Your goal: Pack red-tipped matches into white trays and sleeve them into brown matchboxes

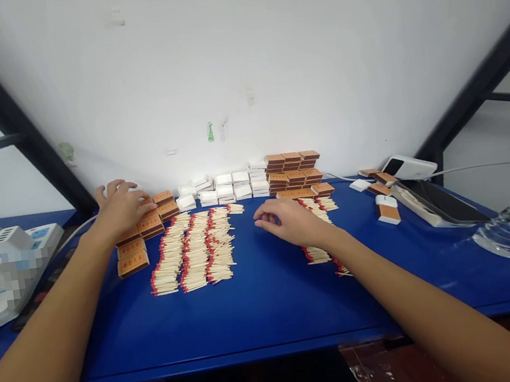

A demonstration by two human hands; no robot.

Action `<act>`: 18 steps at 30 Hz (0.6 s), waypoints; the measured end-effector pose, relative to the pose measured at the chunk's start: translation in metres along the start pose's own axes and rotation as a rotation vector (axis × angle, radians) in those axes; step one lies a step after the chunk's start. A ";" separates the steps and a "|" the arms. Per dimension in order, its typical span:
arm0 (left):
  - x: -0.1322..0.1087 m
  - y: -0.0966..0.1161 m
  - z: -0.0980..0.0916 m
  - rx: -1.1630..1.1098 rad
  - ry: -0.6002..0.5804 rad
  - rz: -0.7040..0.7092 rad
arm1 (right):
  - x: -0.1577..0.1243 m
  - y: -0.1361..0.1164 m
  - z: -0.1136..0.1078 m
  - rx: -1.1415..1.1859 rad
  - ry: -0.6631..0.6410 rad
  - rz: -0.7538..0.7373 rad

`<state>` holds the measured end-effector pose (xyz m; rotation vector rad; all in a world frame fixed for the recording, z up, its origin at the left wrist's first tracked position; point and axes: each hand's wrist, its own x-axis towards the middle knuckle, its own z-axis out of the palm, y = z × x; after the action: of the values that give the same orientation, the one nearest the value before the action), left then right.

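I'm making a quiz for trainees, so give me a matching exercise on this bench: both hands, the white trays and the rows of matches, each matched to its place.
1 left hand
2 right hand
3 white trays
4 match rows

A at the back, centre
B on orange boxes
C between the hands
D over the right match pile

Pairs: 1-B, 2-D, 3-A, 4-C
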<state>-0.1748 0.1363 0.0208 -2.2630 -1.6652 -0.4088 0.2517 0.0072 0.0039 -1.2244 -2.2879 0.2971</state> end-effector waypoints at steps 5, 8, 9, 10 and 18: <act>-0.003 0.010 -0.004 0.031 -0.012 -0.008 | 0.000 -0.001 0.000 -0.003 -0.006 0.005; -0.004 0.016 -0.007 0.050 -0.008 -0.004 | 0.000 -0.002 -0.001 -0.004 -0.009 0.003; -0.004 0.018 -0.008 0.053 -0.013 -0.001 | -0.001 -0.003 -0.001 -0.002 -0.011 0.007; -0.005 0.020 -0.008 0.056 -0.021 0.002 | -0.001 -0.003 -0.002 0.001 -0.014 0.014; -0.004 0.028 -0.011 0.094 -0.063 0.011 | 0.001 -0.004 0.000 -0.019 -0.021 0.012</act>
<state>-0.1494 0.1205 0.0272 -2.2369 -1.6643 -0.2536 0.2491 0.0058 0.0061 -1.2503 -2.3075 0.2946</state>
